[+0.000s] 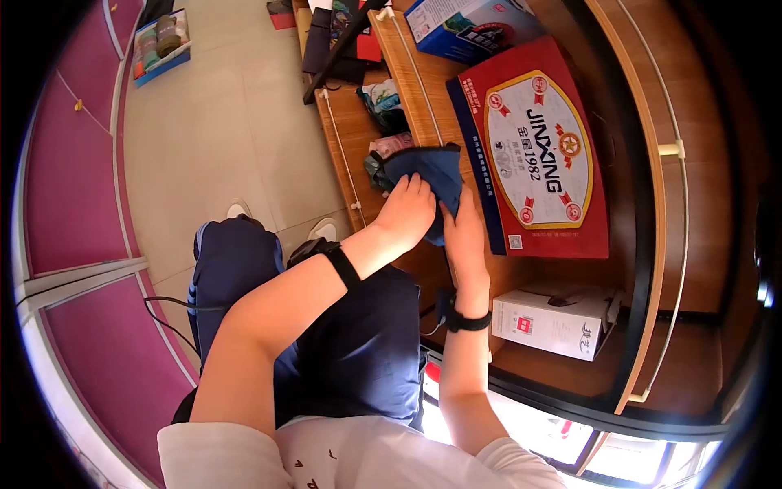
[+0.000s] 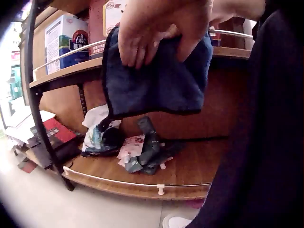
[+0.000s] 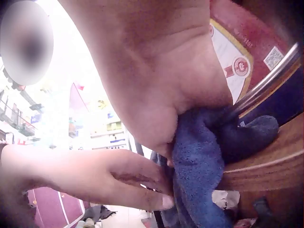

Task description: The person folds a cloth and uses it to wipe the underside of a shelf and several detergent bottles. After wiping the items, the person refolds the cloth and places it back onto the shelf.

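A dark blue cleaning cloth (image 1: 432, 175) with a darker edging hangs over the front of the shelf, between my two hands. My left hand (image 1: 409, 213) pinches it, fingertips curled over its upper face. On the side nearer the shelf, my right hand (image 1: 465, 243) grips the bunched cloth, and part of its fingers is hidden by the fabric. The right wrist view shows the towelling (image 3: 197, 161) folded under the right palm, and a loose end of it lies against the board. In the left wrist view the cloth (image 2: 156, 85) spreads downward like a flap above the lower shelf.
A red JINXING carton (image 1: 542, 155), a blue box (image 1: 472, 28) and a white box (image 1: 550, 326) stand on the shelf behind a thin metal rail (image 2: 90, 46). Below lie crumpled packets (image 2: 147, 152) and a plastic bag (image 2: 99, 133). Purple cabinets (image 1: 81, 171) line the left side.
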The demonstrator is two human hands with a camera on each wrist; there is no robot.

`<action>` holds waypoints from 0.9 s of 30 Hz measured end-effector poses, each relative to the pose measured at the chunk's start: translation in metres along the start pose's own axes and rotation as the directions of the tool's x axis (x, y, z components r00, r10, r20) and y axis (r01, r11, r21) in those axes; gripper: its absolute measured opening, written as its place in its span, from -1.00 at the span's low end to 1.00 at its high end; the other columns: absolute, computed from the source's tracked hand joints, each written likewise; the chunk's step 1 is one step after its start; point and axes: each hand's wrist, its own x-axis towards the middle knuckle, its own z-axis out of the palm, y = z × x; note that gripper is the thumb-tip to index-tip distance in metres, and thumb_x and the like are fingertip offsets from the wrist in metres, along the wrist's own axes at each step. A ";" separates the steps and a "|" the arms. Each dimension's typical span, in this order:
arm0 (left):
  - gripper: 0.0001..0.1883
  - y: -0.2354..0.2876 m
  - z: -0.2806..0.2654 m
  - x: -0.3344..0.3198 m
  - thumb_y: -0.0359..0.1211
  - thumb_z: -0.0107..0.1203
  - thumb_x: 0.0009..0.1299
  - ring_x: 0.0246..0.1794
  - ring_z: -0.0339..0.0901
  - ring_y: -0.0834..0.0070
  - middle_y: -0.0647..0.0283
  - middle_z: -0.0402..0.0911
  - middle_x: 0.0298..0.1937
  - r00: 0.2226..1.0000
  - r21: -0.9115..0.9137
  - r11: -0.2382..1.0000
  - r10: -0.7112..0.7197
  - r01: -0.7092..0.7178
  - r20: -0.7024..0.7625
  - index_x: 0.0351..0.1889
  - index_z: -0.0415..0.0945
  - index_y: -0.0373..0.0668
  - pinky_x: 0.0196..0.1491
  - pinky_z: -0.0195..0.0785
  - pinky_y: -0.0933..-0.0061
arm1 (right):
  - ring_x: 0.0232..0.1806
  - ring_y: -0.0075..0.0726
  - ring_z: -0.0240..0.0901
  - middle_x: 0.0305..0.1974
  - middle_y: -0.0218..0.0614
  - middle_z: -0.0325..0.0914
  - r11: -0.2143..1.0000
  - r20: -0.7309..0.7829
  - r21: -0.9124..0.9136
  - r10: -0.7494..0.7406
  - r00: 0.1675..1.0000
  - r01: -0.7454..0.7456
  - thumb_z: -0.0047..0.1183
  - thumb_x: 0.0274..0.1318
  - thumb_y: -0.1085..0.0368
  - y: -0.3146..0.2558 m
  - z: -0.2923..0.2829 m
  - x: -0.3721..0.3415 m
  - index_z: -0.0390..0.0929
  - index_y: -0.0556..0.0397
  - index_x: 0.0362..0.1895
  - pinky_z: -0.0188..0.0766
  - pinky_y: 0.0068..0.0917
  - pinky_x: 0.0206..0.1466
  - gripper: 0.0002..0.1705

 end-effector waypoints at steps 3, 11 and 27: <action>-0.74 0.007 -0.018 -0.005 -0.42 0.14 0.27 0.05 0.53 0.18 0.08 0.62 -0.11 0.989 -0.046 0.989 0.144 -0.144 0.015 -0.13 0.64 -0.36 0.24 0.31 0.22 | 0.32 0.35 0.41 0.28 0.27 0.46 1.000 -0.066 -0.024 -0.007 0.998 0.006 0.10 0.38 0.31 0.015 0.000 -0.029 0.26 0.25 0.45 0.40 -0.03 0.31 -0.36; -0.76 0.024 -0.025 -0.006 -0.42 0.20 0.24 -0.01 0.48 0.29 0.18 0.52 -0.14 0.953 -0.256 0.919 0.280 -0.301 -0.114 -0.15 0.60 -0.31 0.07 0.35 0.34 | 0.36 0.35 0.38 0.35 0.27 0.41 0.985 -0.081 -0.108 0.127 0.989 -0.135 0.10 0.44 0.04 0.028 -0.010 -0.077 0.26 0.27 0.47 0.35 -0.04 0.38 -0.27; -0.67 0.019 0.001 -0.009 -0.39 0.09 0.32 0.36 0.47 0.20 0.05 0.63 0.16 0.964 -0.129 0.965 0.208 -0.230 -0.165 0.00 0.64 -0.33 0.50 0.19 0.12 | 0.73 0.17 -0.47 0.66 0.28 -0.32 0.983 0.279 0.171 0.016 0.960 -0.066 -0.47 0.56 -0.35 0.047 -0.011 0.043 -0.07 0.32 0.62 -0.42 -0.16 0.72 0.01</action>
